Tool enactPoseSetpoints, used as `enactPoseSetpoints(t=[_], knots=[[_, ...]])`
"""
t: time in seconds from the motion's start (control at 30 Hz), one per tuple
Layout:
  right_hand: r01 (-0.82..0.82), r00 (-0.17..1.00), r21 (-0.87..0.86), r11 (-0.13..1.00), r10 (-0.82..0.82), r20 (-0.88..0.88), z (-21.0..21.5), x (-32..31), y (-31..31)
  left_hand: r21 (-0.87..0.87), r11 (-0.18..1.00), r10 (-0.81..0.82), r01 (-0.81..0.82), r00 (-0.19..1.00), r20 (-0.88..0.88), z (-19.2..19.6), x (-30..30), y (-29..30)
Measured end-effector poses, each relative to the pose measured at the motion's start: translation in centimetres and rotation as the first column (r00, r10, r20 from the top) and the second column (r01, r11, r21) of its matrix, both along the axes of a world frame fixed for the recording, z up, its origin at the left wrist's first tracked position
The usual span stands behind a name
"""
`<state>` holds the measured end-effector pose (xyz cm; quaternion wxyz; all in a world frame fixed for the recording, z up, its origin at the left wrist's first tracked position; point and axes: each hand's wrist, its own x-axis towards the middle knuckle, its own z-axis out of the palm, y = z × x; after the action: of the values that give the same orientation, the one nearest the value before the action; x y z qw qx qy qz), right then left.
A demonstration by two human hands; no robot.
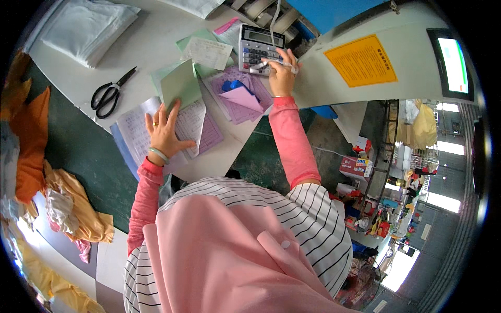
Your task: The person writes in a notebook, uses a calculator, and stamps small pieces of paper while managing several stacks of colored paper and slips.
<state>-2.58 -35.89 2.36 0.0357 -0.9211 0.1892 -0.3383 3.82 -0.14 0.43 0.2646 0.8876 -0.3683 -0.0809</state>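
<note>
My left hand (pixel 167 130) lies with fingers spread across an open notebook (pixel 136 128) with handwritten pages, pressing near a raised green sheet (pixel 180 84). A ring and a light bangle show on that hand and wrist. Over the lower right keys of a grey desktop calculator (pixel 255 58) is my right hand (pixel 282 77), with a slim white pen (pixel 259 66) held across its fingers. Beside the calculator, purple slips (pixel 242 101) lie in a stack with a blue object (pixel 233 85) on top, its kind unclear. A pale written slip (pixel 207 52) rests on green paper above the notebook.
Black-handled scissors (pixel 112 93) lie left of the notebook, below a stack of folded white bags (pixel 90 30). At right stands a pale machine panel with a yellow notice (pixel 361 60) and a lit screen (pixel 453 65). Orange cloth (pixel 32 143) hangs at the left.
</note>
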Motion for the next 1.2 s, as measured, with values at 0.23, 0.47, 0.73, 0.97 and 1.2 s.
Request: enactPoseSetpoints(t=[0.23,0.47,0.73,0.97,1.2], knots=[[0.033,0.992,-0.056,0.998,-0.039,-0.117,-0.1,2.6,0.8,-0.007,1.000,-0.005,0.005,1.000,0.014,0.5,-0.1,-0.2],[-0.092,0.981,0.172,0.981,0.059,0.184,0.4,-1.5,-2.8,0.005,1.000,0.009,-0.009,0.999,-0.032,0.8,-0.2,-0.2],[-0.037,0.991,0.271,0.962,0.000,0.135,-0.8,-4.2,-3.2,0.011,1.000,-0.009,0.009,1.000,-0.013,0.8,0.0,-0.3],[0.242,0.963,-0.009,0.970,-0.241,-0.118,0.0,-3.9,-1.9,0.043,0.999,-0.007,0.008,1.000,-0.015,0.8,0.1,-0.2],[-0.482,0.773,0.778,0.404,-0.222,0.594,5.7,-3.0,6.2,0.077,0.997,0.018,-0.016,0.999,-0.028,0.8,-0.5,0.0]])
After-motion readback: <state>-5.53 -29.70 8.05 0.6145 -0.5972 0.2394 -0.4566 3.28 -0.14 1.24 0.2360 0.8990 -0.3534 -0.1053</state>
